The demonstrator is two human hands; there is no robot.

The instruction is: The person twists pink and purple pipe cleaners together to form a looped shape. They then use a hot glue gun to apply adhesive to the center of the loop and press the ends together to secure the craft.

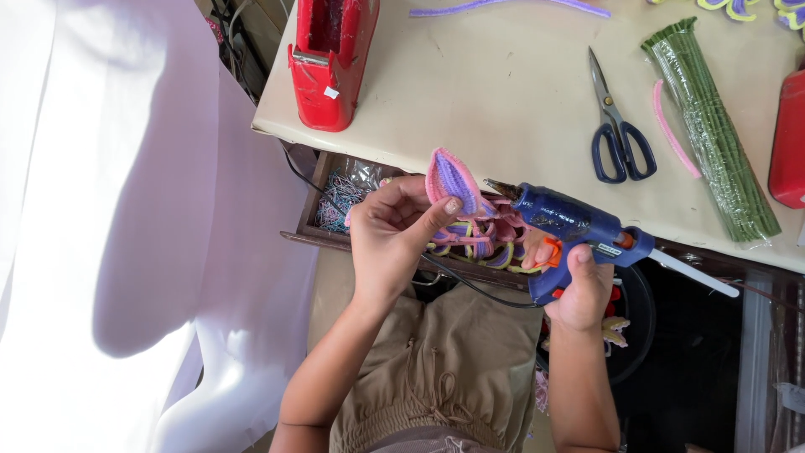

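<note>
Head view, looking down past the person's lap to the edge of a cream desk (520, 92). The left hand (390, 231) holds a petal-shaped piece of coiled chenille stem (453, 180), pink at the rim and purple at the centre; its fingers (449, 208) are closed narrowly on the lower edge of the petal, thumb in front, so that the petal stands upright just in front of the desk edge. The right hand (579, 289) grips a blue glue gun (579, 226) by the handle, fingers wrapped around it, with one finger at the orange trigger. The metal nozzle points left and lies just beside the right edge of the petal; whether it touches cannot be told. A white glue stick (696, 273) projects from the back of the gun, and a black cord (478, 289) runs below the hands. Behind the hands, an open drawer (314, 222) under the desk holds further pink, purple and yellow chenille pieces (482, 243). On the desk lie blue-handled scissors (616, 126), a single pink stem (675, 130) just to their right, and a wrapped bundle of green stems (713, 134) beside that. A red tape dispenser (331, 59) stands at the desk's left corner. White cloth (126, 210) fills the left of the view.
</note>
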